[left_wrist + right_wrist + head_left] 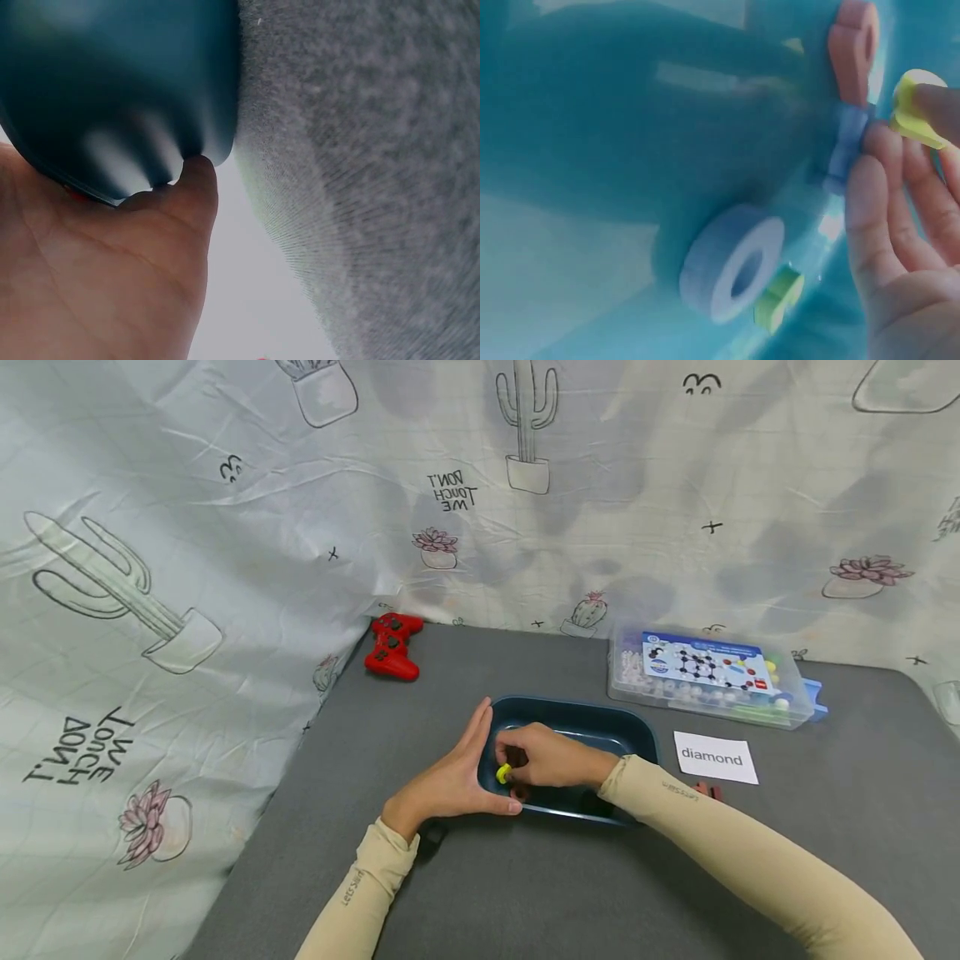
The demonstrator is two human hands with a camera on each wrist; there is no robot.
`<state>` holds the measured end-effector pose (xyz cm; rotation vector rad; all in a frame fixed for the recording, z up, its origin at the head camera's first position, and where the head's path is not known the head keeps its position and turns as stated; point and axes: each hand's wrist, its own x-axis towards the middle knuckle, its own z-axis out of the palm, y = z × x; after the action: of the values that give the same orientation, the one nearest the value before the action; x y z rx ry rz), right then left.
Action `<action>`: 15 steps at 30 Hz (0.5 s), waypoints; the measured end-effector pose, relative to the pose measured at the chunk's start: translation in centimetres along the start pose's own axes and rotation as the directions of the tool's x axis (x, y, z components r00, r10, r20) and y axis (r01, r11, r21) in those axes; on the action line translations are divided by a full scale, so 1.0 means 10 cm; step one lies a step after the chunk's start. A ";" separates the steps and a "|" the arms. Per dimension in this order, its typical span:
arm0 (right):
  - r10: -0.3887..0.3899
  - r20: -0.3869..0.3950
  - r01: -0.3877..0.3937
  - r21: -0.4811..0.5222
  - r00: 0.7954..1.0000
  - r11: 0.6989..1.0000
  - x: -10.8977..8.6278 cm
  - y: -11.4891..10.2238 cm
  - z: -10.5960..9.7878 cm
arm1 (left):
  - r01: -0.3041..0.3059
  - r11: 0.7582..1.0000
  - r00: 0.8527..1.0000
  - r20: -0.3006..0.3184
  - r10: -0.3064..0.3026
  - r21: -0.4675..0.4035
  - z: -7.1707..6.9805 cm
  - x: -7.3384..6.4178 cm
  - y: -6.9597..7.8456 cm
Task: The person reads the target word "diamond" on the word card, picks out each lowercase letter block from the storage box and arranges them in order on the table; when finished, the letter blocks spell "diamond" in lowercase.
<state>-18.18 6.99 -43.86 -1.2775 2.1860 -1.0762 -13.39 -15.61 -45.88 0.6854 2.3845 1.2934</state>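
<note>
A dark blue-green plastic tray (pixel 573 703) lies on the grey table. My left hand (pixel 450 777) holds its left end, with the thumb along the front rim and the fingers at the left wall; in the left wrist view the fingers lie against the outer wall. Inside the tray, my right hand (pixel 551 756) pinches a small curved yellow piece (pixel 909 109) between thumb and fingers. Below it in the tray lie a red piece with a hole (pixel 849 56), a small blue piece (pixel 845 146), a bluish ring (pixel 731 266) and a yellow-green piece (pixel 780 300).
A white card reading "diamond" (pixel 716 758) lies right of the tray, with reddish-brown pieces (pixel 708 791) at its lower edge. Behind stands a clear plastic box (pixel 705 681) of small parts. A red game controller (pixel 393 647) sits far left, near the hanging printed cloth (pixel 480 585).
</note>
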 end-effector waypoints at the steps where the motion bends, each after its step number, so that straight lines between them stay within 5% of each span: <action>1: 0.000 -0.006 0.000 0.004 1.000 1.000 -0.02 0.00 -0.01 | 0.002 1.000 1.000 -0.002 -0.002 0.001 0.00 0.00 0.01; 15: 0.029 -0.033 -0.028 0.039 0.999 0.999 -0.37 -0.05 -0.27 | 0.023 1.000 1.000 -0.013 -0.023 -0.008 0.01 0.01 0.03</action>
<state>-17.71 11.13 -41.94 -1.2163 2.1904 -1.1304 -13.37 -15.35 -45.71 0.6471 2.3895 1.3015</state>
